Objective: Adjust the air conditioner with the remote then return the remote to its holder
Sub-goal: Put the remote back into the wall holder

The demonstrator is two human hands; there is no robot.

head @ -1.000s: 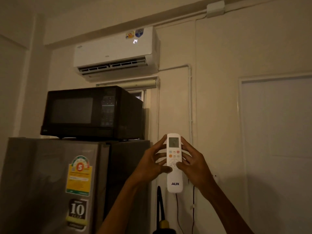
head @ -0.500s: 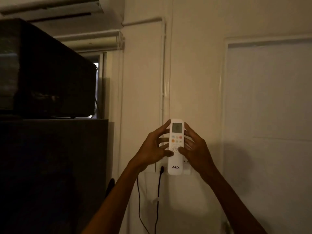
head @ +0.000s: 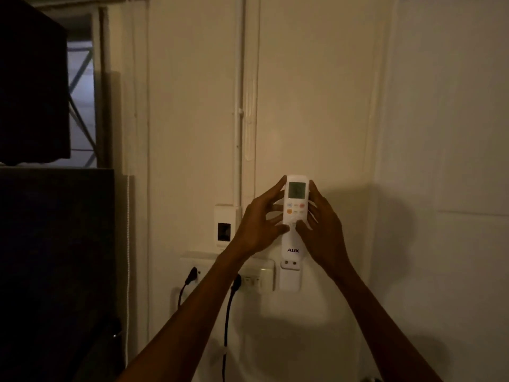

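Observation:
A white AUX remote (head: 295,205) stands upright against the wall, held from both sides. My left hand (head: 259,224) grips its left edge and my right hand (head: 321,227) grips its right edge, thumbs near the middle buttons. Directly beneath its bottom end sits the white wall holder (head: 289,277); the remote's lower tip is at the holder's top opening. The air conditioner is out of view.
A wall socket plate (head: 256,277) with two black plugs and cables (head: 227,312) lies left of the holder. A small white switch box (head: 223,226) is above it. A dark fridge (head: 55,257) with a black microwave (head: 30,78) on top fills the left. A white door (head: 446,161) stands on the right.
The view has dropped and shifted right, so the air conditioner left the frame. Both hands carried the remote down to the wall holder, which has come into view.

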